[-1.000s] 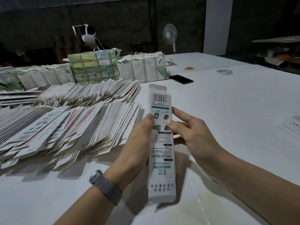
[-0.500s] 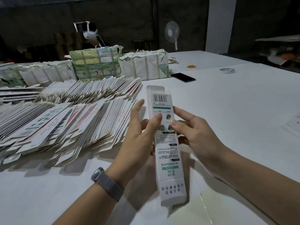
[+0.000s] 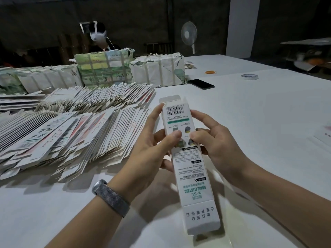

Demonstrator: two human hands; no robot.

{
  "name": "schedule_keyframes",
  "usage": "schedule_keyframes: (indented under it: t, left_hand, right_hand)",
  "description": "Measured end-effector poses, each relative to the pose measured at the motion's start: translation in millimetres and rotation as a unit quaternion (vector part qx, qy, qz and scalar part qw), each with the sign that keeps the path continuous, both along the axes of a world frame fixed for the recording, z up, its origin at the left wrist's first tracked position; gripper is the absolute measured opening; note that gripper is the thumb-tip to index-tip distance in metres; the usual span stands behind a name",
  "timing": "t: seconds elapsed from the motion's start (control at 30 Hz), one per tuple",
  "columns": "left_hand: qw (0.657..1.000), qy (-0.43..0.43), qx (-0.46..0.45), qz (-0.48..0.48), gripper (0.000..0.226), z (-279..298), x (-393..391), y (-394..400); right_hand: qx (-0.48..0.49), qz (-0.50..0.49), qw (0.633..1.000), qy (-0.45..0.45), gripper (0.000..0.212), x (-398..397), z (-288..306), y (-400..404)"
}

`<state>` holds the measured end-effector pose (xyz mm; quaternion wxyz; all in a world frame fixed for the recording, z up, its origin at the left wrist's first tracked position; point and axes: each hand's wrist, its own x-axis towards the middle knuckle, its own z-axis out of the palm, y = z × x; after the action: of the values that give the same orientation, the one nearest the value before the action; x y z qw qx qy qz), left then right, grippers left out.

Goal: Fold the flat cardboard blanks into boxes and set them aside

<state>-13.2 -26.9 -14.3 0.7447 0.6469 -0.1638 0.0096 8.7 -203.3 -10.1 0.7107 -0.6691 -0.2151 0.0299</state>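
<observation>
Above white table [image 3: 250, 113], box [image 3: 189, 172] between both hands' grip.

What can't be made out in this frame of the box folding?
Head view only:
- Underside of the box: it faces away, and the left hand and right hand cover its sides.
- Its small print: too small to read.
- Lower blanks in the stacks: covered by the upper ones.
- Contents of the wrapped bundles: hidden by paper.
- White item at the right edge: cut off by the frame.
</observation>
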Motion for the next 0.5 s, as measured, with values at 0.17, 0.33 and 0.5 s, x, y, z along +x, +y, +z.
schedule_keyframes:
  t: [0.17, 0.33, 0.5]
  left_hand:
    - [1.0, 0.014, 0.005, -0.021, 0.063, -1.9, -0.1, -2.2]
    - [0.999, 0.031, 0.006, -0.022, 0.054, -3.5, 1.7, -2.3]
    - [0.999, 0.04, 0.005, -0.021, 0.049, -3.0, 0.8, -3.6]
  right_hand:
    - [-0.016, 0.006, 1.0, -0.003, 0.062, -0.4, -0.9, -0.4]
    - [-0.032, 0.006, 0.999, 0.009, 0.065, -2.0, 0.2, 1.1]
    - [-0.049, 0.004, 0.999, 0.007, 0.058, -3.5, 1.9, 2.2]
